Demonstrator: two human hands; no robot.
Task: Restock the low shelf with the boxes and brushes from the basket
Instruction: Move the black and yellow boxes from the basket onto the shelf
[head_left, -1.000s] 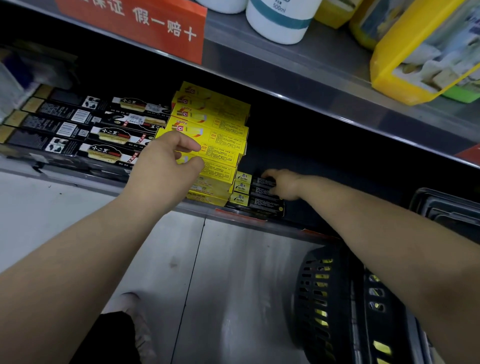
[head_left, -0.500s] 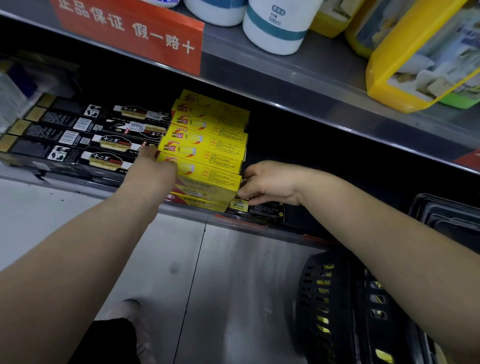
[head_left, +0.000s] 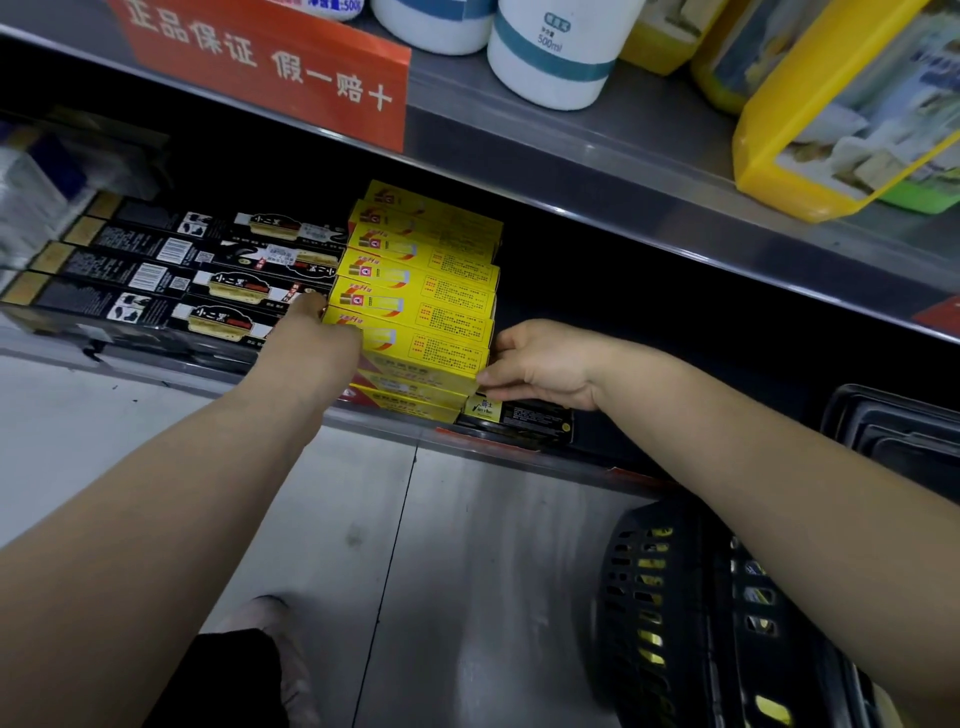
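Your two hands bracket a leaning stack of yellow boxes (head_left: 415, 306) on the low shelf (head_left: 524, 448), and the stack is the risk: the boxes are stepped forward rather than square, so an uneven squeeze or a push from one side alone could slide the upper ones off toward the floor at 6 o'clock, or shove them into the black boxes (head_left: 171, 275) lined up at 9 o'clock of the stack. The small black-and-yellow carton (head_left: 514, 415) lying at the shelf lip, just under your right wrist, could also be knocked over the edge as you adjust. Your left hand (head_left: 317, 348) presses against the stack's left end, one fingertip touching a black box beside it; how far its fingers are spread cannot be told, since the back of the hand hides them. Your right hand (head_left: 540, 364) sits at the stack's right end with fingers loosely curled and thumb apart, touching the ends of the lower yellow boxes rather than clamped round any one. The black basket (head_left: 670, 613) waits on the floor at 5 o'clock, well apart from the shelf, more stock showing through its slots.
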